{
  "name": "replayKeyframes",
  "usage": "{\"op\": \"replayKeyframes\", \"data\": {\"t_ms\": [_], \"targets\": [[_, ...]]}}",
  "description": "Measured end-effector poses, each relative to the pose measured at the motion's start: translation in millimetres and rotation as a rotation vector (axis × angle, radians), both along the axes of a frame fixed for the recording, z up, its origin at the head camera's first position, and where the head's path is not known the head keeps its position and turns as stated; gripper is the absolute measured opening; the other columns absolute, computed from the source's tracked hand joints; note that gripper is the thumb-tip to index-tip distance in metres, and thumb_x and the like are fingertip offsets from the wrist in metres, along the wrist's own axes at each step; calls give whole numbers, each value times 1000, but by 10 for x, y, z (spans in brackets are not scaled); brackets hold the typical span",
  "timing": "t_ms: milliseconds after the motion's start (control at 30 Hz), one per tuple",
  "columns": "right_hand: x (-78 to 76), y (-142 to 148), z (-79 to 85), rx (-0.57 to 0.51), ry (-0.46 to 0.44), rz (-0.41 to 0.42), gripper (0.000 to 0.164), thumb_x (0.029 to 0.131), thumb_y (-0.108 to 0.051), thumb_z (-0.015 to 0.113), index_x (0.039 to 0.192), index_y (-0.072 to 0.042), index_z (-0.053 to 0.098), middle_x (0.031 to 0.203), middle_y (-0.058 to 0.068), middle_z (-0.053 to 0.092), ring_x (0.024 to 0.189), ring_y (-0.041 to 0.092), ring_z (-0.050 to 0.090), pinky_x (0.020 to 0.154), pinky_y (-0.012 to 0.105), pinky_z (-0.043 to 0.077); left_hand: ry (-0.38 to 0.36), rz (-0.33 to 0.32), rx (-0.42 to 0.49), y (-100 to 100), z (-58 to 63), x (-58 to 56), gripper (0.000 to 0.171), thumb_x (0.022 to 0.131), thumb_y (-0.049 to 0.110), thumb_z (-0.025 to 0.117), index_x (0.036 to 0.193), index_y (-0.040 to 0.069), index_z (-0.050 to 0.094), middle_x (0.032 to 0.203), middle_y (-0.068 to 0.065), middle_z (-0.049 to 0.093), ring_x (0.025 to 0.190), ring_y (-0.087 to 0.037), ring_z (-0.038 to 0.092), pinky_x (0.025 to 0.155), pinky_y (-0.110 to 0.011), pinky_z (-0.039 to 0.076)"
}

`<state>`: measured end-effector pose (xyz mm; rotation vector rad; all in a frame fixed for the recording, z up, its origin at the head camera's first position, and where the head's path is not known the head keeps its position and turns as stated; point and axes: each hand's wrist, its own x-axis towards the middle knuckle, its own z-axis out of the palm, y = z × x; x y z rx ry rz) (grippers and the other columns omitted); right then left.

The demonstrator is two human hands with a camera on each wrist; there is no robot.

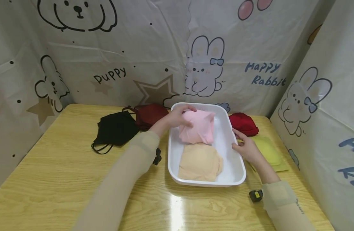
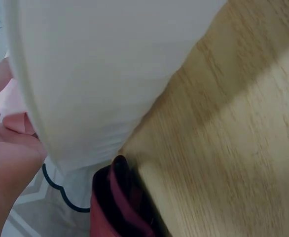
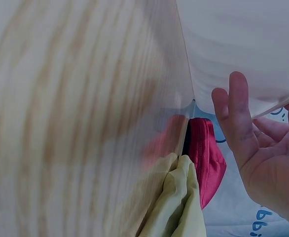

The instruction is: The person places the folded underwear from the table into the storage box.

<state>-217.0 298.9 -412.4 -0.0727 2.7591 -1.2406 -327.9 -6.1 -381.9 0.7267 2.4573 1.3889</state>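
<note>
A white plastic tray [image 1: 224,157] holds a folded pink cloth item [image 1: 200,128] at its far end and a folded beige cloth item [image 1: 200,162] nearer me. Reaching over the left rim, my left hand [image 1: 177,118] grips the pink item, thumb on top and fingers along its far side. Pink fabric [image 2: 17,111] shows beside that hand in the left wrist view. At the right side of the tray, my right hand [image 1: 247,148] holds the rim. Its lower fingers [image 3: 239,98] lie along the outer wall in the right wrist view.
Left of the tray lie a black cloth item [image 1: 116,128] with thin straps and a dark red one [image 1: 151,115]. A bright red item [image 1: 243,124] and a yellow one [image 1: 266,150] lie to the right. Printed curtains [image 1: 153,64] enclose the wooden table [image 1: 64,160].
</note>
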Motion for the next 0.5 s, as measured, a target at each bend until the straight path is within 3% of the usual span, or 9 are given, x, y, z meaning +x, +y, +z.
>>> {"op": "replayKeyframes", "data": {"t_ms": [200,500], "targets": [[-24,18,-48,-36,18,13,64,90,-7,55,148,-7,28,126,25,48,101,34,60,75,31,56,-52,-20,-38,14,-53,-31,50,77,6,77,121,18,55,134,-3,48,114,-21,46,102,-37,41],[-13,33,-46,-43,21,13,64,91,-8,55,149,-8,28,126,24,47,96,30,60,73,28,56,-13,-29,-120,60,-60,-87,52,77,9,78,122,17,54,136,-3,48,120,-20,43,106,-37,37]]}}
